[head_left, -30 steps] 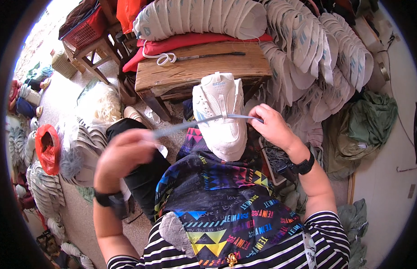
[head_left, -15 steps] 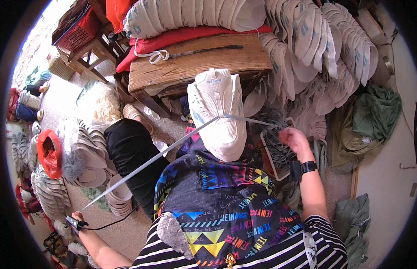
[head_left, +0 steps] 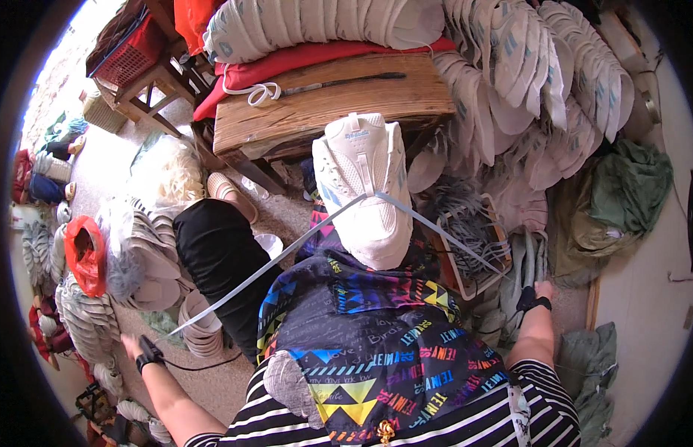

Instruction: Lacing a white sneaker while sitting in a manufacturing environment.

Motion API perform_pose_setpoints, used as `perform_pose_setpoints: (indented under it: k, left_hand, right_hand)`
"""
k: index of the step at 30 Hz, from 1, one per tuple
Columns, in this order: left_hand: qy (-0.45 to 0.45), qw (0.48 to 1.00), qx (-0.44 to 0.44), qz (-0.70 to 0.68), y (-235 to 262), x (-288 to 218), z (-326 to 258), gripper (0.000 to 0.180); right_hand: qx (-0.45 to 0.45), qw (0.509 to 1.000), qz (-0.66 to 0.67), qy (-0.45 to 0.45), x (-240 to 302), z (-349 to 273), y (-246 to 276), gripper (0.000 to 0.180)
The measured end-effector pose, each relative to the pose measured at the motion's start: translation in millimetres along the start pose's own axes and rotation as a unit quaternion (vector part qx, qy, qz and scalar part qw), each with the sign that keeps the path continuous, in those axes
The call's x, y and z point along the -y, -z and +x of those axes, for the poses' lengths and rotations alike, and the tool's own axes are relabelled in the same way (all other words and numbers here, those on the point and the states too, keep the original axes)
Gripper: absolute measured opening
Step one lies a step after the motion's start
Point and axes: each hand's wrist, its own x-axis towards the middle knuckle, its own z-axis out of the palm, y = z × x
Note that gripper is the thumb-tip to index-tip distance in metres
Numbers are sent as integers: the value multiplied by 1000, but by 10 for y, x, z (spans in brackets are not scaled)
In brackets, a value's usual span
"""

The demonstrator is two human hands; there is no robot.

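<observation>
Whether the fingers of the left hand (head_left: 130, 345) and right hand (head_left: 542, 289) close on the ends of the grey lace (head_left: 287, 251), I cannot tell (both hands look very small from here). The left lies well out to the left of the white shoe (head_left: 365, 201) and nearer the person; the right, well out to its right. The lace slants straight from the shoe's front toward each hand. The shoe lies toe toward the person, at the far end of the patterned apron (head_left: 376, 328). Beyond the shoe stands a wooden bench (head_left: 287, 123); right of it, a heap of grey laces (head_left: 466, 242).
</observation>
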Motion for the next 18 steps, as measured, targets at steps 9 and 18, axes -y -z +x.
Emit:
perform_pose_setpoints:
  k: [9,18]
  left_hand:
    - [-438,888,120,75,-3977,-1734,-1529,38]
    - [-258,862,428,84,-5756,-848,-2284,13]
  right_hand:
    - [101,773,586,222,2770,-1174,1641,30]
    - [140,639,583,482,3953,-2625,2441,14]
